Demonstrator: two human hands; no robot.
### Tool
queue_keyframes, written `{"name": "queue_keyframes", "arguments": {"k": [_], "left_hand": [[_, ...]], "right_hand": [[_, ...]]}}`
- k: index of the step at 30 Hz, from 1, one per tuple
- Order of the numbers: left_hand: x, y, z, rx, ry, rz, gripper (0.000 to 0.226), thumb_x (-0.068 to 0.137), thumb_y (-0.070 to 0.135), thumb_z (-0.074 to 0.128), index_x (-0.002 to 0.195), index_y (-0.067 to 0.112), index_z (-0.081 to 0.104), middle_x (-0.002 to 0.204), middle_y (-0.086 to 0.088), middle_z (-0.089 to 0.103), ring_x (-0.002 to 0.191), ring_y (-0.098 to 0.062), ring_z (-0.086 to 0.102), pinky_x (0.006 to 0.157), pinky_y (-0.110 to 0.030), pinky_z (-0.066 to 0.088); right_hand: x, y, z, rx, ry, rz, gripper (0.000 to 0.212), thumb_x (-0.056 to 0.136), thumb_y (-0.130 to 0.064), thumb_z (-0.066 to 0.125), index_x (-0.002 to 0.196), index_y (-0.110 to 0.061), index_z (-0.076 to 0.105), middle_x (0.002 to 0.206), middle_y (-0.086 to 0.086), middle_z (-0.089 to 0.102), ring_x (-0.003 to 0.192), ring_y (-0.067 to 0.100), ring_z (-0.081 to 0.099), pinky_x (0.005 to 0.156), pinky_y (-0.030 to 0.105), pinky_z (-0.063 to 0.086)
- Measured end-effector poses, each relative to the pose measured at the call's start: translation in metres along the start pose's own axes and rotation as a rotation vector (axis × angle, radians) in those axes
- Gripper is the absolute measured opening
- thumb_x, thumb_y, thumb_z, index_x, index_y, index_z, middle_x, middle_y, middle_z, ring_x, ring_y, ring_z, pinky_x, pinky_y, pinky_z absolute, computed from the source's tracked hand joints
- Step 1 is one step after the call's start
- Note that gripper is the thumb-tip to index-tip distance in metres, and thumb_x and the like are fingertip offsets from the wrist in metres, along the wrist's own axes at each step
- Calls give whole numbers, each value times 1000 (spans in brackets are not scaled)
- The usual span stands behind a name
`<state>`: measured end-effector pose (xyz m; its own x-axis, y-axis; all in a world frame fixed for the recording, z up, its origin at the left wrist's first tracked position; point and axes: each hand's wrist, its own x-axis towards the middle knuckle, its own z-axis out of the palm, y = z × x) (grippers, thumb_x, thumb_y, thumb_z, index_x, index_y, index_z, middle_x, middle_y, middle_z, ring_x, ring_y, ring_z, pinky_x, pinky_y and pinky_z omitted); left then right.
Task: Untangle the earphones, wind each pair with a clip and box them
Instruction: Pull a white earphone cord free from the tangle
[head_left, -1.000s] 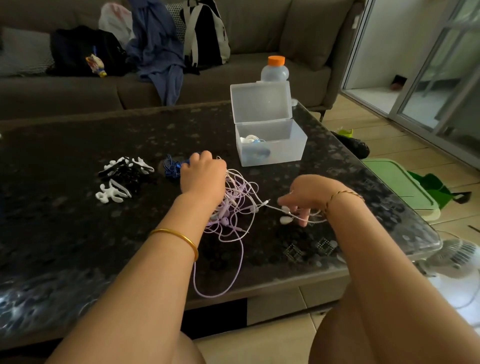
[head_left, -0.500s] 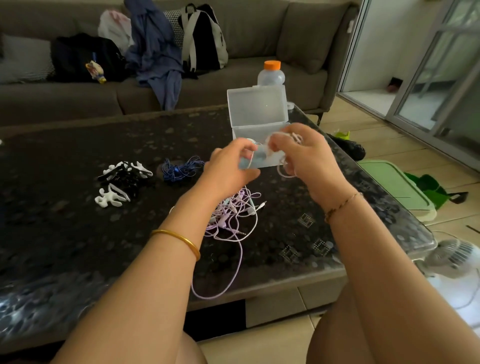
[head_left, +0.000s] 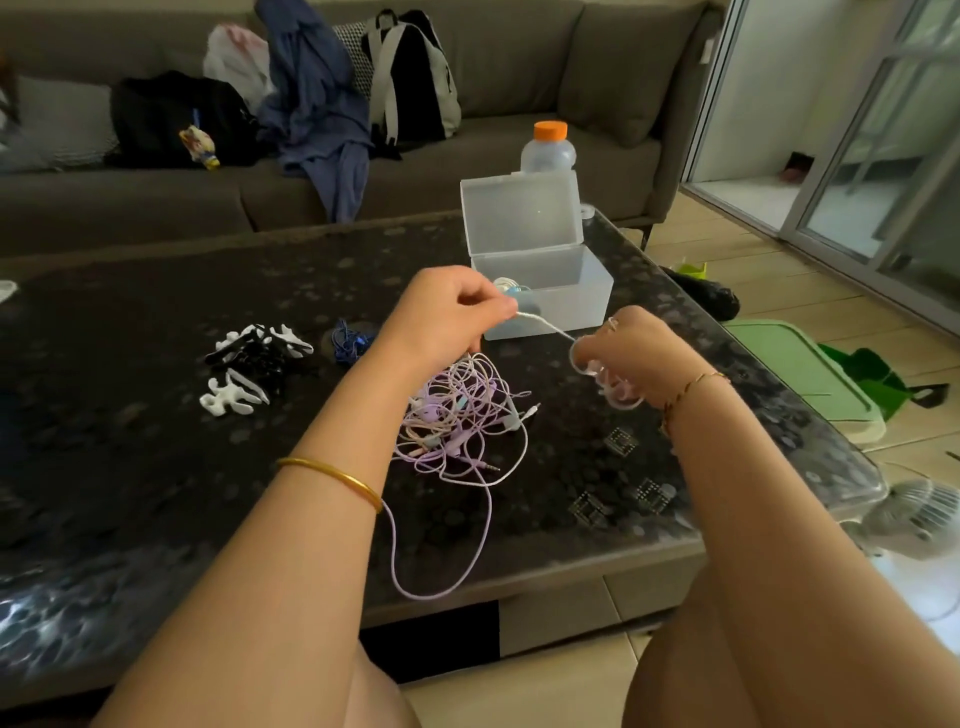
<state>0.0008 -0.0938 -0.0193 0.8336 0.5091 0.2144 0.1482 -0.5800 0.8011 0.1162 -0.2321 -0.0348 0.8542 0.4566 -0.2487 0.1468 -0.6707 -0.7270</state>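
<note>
Left hand: the left hand (head_left: 452, 312) is raised in front of the box, its fingers (head_left: 501, 306) pinching one end of a white earphone cable (head_left: 550, 327).
Right hand: the right hand (head_left: 631, 351) is held above the counter (head_left: 156, 467), fingers curled, with several loops of that same cable hanging round them.
Cable: it runs taut from one hand to the other, clear of the heap below.
Just changed: a second ago both hands were down on the tangle; half a second ago they were lifted and close together; now they have drawn apart and the line between them is stretched.
Meaning: I judge that one pair is free of the knot and winding has begun; a clip comes next.
Tangle: the lilac and pink tangle (head_left: 462, 410) lies on the counter between the forearms, one long loop trailing over the near edge.
Clips: the black and white clips (head_left: 249, 364) sit in a pile to the left, untouched.
Blue pair: a small blue bundle (head_left: 349, 340) lies just right of the clips.
Box: the clear box (head_left: 571, 306) stands open behind the hands, with a wound pair (head_left: 511, 287) already inside.
</note>
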Motion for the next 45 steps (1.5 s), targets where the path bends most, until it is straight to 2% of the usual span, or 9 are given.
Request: {"name": "queue_keyframes", "arguments": {"k": [4,7,9,13,18,23,28,35,45], "left_hand": [[2,1,3,84,36,16,20,93,24,59,93,7,70,80,0,61,64,-5,47,57,-16,38],[1,2,2,95,18,8,22,97,24,51,94,9,67,72,5,53,61,-5,43,52,-13,34],[0,5,4,56,-6,7,23,99,24,48,93,10,65,70,4,49,58,-6,40,53,-19,34],[0,12,10,-75,9,1,22,100,23,45,89,12,61,66,5,45,54,-5,37,51,-21,30],[0,14,9,-125,-31,-67,24,100,22,45,81,18,60,64,6,44,52,-5,36,49,-20,30],[-6,20,13,-326,-346,-292,25,99,20,42,90,11,63,56,5,33,43,-5,23,36,-16,18],[-4,21,22,-588,-371,-398,23,101,10,39,95,6,61,53,5,43,42,-3,31,37,-14,26],[0,15,24,-637,-352,-408,22,101,9,41,103,14,63,78,5,73,69,-4,67,78,-24,47],[7,13,29,-814,-464,-450,19,95,3,48,99,13,64,90,-2,75,83,-12,72,91,-29,47]], "right_hand": [[0,1,-1,-136,-86,-78,45,83,-19,64,125,-11,50,102,2,53,89,19,53,75,30,48],[7,9,-2,-386,93,-136,46,81,-29,63,125,-24,52,124,3,55,114,28,50,96,46,45],[6,7,1,-344,170,-268,37,83,-24,60,120,-26,58,121,1,61,112,24,54,96,44,47],[-12,-12,7,91,-136,-430,21,89,-16,57,109,-16,65,93,-3,67,82,8,57,73,20,46],[-2,-5,0,0,149,-412,14,94,-20,55,95,-10,64,75,4,61,59,12,57,50,13,45],[4,-3,-5,347,285,-361,18,94,-10,49,97,-10,67,69,-2,51,61,8,46,56,21,45],[0,-2,-4,321,172,-404,19,83,-3,58,94,-13,68,71,0,54,64,10,48,60,22,41],[3,3,-3,321,186,-579,11,88,-8,61,92,-14,70,75,0,66,66,6,59,65,12,50],[19,4,7,489,48,-561,24,91,-9,57,84,-28,70,82,1,70,78,15,66,75,27,56]]}}
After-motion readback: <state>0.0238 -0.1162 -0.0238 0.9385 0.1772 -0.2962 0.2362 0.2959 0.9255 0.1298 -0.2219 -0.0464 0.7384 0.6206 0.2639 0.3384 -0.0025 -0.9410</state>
